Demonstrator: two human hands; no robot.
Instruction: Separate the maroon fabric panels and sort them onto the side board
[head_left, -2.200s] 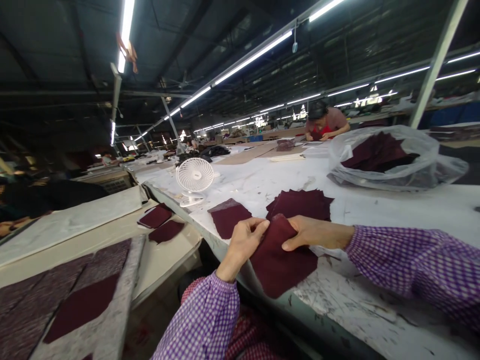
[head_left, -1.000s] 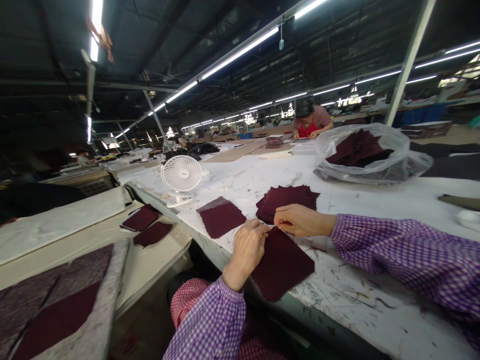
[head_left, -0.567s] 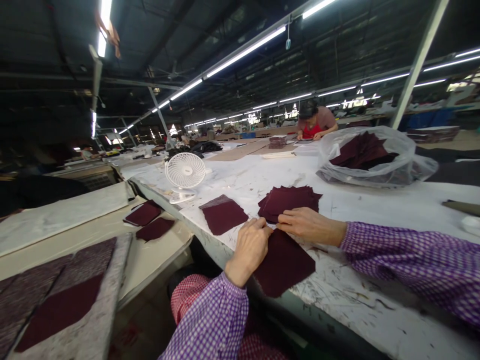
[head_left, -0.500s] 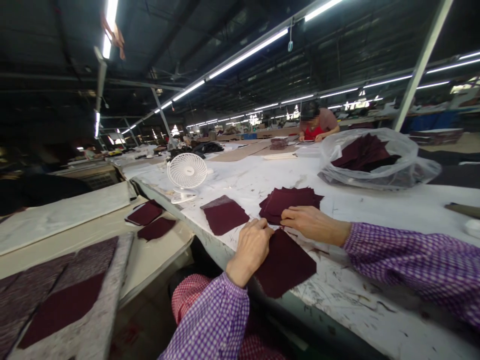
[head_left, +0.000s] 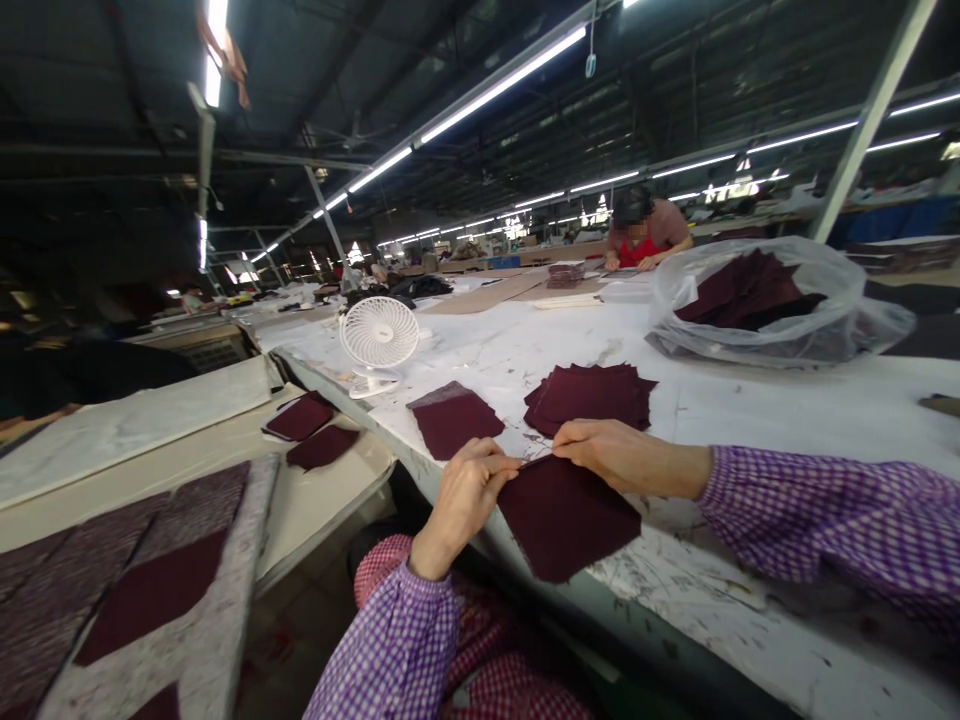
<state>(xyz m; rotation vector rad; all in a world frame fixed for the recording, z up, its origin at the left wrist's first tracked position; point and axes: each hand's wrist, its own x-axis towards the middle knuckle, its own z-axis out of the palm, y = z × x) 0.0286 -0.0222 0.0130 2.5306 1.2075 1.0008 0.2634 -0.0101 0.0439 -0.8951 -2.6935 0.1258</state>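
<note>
A dark maroon fabric piece lies at the table's near edge, its front corner reaching over the edge. My left hand pinches the far left corner of this piece between thumb and fingers. At the far edge, my right hand pinches the same piece, so its top edge runs between both hands. Just beyond my right hand sits a fanned stack of maroon fabric pieces. Left of that stack rests another maroon piece, with a greyish strip along its far side.
A white fan stands on the white table. At the right is a clear plastic bag of maroon pieces. A lower side table at left holds more pieces and a board. Across the table a person leans over.
My left hand has moved left and slightly down to the piece's corner. My right hand has shifted from beside the stack to the piece's far edge. The view has turned slightly left.
</note>
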